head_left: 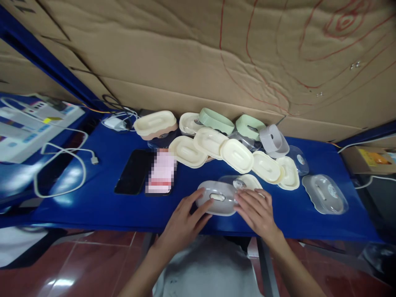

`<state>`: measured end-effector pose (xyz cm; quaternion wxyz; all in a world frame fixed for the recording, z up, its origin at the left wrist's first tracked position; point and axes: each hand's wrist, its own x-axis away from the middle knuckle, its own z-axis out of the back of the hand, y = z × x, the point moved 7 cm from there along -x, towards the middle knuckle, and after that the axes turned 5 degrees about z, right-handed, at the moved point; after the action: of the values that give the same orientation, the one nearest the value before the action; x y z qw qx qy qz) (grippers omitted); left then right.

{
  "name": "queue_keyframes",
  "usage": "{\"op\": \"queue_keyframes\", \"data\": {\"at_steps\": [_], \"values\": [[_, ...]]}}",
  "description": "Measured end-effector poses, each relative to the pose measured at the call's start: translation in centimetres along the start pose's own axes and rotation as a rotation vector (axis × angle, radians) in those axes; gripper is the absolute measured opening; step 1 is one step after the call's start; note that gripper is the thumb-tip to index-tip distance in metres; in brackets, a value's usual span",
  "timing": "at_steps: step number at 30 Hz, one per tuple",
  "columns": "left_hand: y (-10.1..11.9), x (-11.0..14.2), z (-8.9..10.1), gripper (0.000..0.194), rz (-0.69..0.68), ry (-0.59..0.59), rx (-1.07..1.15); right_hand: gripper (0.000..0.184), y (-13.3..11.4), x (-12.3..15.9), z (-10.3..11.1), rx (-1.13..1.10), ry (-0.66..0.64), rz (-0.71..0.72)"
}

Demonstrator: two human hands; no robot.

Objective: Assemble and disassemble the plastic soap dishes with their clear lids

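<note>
A grey oval plastic soap box [217, 198] lies near the front edge of the blue table [102, 202]. My left hand [182, 225] holds its left end, fingers curled round the rim. My right hand [257, 211] rests on its right end, fingers pressed together over a cream oval piece [250, 180] and a clear lid behind it. Both hands grip the same box.
Behind it lie several cream oval lids [236, 155], green dishes [215, 120], a grey dish [273, 140] and a clear lid [324, 194] at the right. A black phone [133, 171] and a pink card lie left; white cables [62, 165] and a charger farther left. Cardboard wall behind.
</note>
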<state>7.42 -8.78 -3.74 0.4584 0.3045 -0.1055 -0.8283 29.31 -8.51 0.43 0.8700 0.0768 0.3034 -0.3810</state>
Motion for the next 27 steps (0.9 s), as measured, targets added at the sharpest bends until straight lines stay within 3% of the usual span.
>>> {"op": "queue_keyframes", "data": {"at_steps": [5, 9, 16, 23, 27], "values": [[-0.4, 0.0, 0.4, 0.056, 0.063, 0.065, 0.036, 0.028, -2.5, -0.7, -2.0, -0.054, -0.094, 0.083], [-0.8, -0.2, -0.2, 0.064, 0.094, -0.043, 0.116, 0.035, -3.3, -0.4, -3.6, -0.089, -0.18, 0.148], [-1.6, 0.1, -0.7, 0.061, 0.152, -0.096, 0.226, 0.035, -4.1, 0.3, -3.1, -0.081, -0.182, 0.208], [-2.3, -0.4, -0.9, 0.056, 0.208, -0.157, 0.328, 0.04, -4.9, 0.7, -3.3, -0.07, -0.141, 0.135], [-2.4, -0.5, -0.9, 0.057, 0.227, -0.179, 0.382, 0.052, -3.2, 0.8, -4.2, -0.023, -0.248, -0.007]]}}
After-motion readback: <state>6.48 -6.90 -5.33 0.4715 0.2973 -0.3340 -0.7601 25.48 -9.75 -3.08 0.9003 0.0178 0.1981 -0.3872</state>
